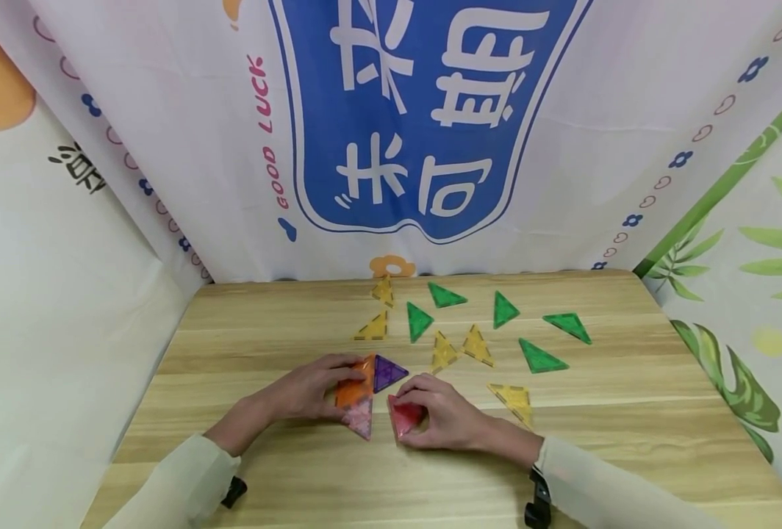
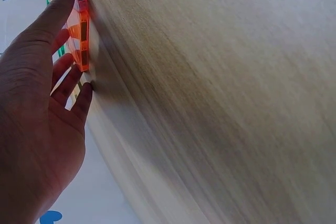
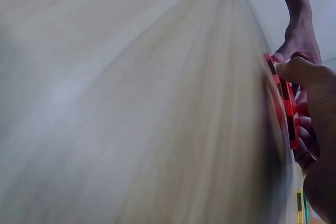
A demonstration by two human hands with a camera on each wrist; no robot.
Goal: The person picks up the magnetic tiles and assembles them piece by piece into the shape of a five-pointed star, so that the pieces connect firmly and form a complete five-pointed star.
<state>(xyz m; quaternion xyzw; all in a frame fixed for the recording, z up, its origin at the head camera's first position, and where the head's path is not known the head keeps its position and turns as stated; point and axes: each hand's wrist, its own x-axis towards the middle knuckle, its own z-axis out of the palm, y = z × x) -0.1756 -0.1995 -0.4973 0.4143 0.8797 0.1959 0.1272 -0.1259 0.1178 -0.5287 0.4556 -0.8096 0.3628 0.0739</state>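
I was likely mid-assembly: left hand [image 1: 306, 389] spread on the orange tile [image 1: 356, 394], right hand [image 1: 449, 416] pinching the red tile [image 1: 404, 417], whose edge probably needed lining up next

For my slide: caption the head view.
Right hand grips flat red plastic tile; left hand holds flat orange plastic tile.

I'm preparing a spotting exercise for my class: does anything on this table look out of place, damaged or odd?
Nothing stands out: no spill or damage shows. The green tiles and yellow tiles lie loose at mixed angles, which looks ordinary, and the purple tile sits against the orange tile.
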